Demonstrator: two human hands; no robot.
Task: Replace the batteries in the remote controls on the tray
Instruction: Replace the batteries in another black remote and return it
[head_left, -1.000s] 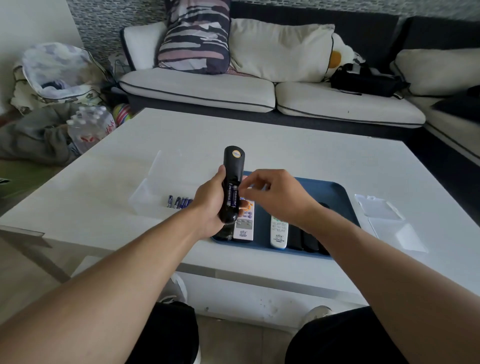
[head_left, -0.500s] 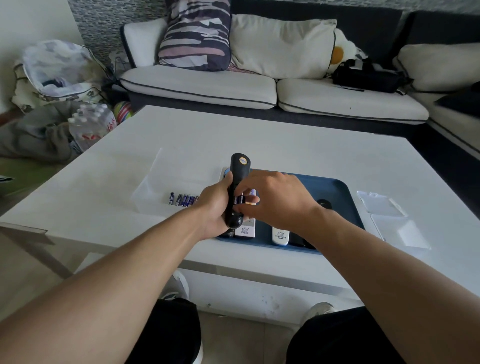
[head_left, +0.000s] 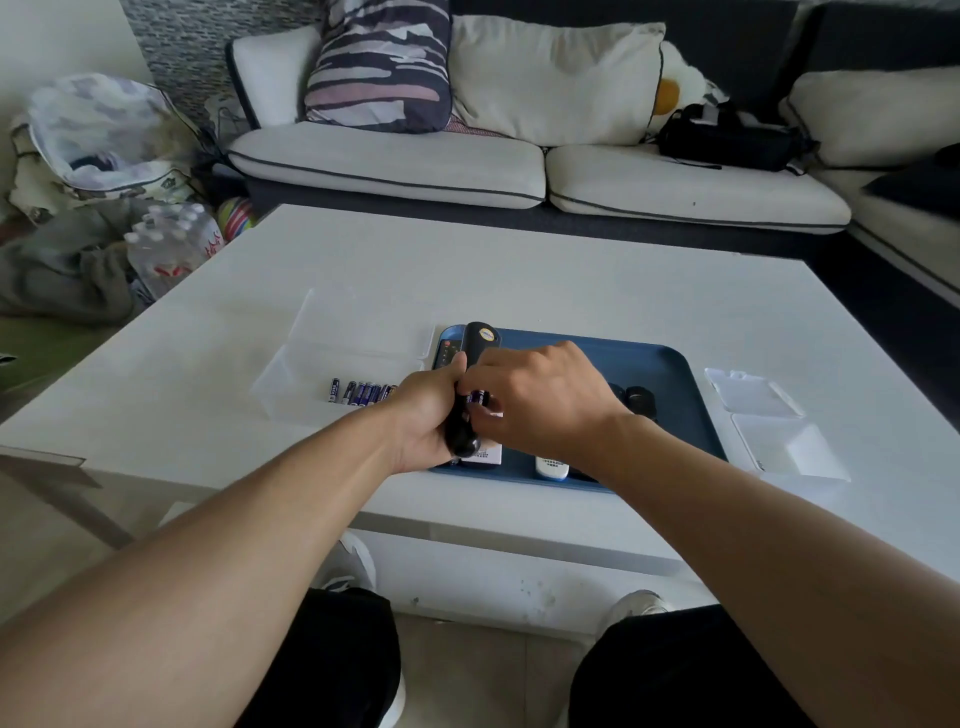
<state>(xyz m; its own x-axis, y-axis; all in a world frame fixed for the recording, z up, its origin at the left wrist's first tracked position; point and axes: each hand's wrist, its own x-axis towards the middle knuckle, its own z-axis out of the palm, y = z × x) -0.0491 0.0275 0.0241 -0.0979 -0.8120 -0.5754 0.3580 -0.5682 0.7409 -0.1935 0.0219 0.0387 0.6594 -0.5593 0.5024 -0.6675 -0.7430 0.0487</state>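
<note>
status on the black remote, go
Left hand grips black remote over tray. Right hand at its batteries. Nothing in the way.

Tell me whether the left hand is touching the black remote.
Touching. The head view shows the left hand wrapped round the lower body of the black remote, thumb against its side, holding it upright above the tray.

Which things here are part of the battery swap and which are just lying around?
Part of the job: black remote, spare batteries, blue tray, white remote.
Lying about: striped pillow, black bag, water bottles.
</note>
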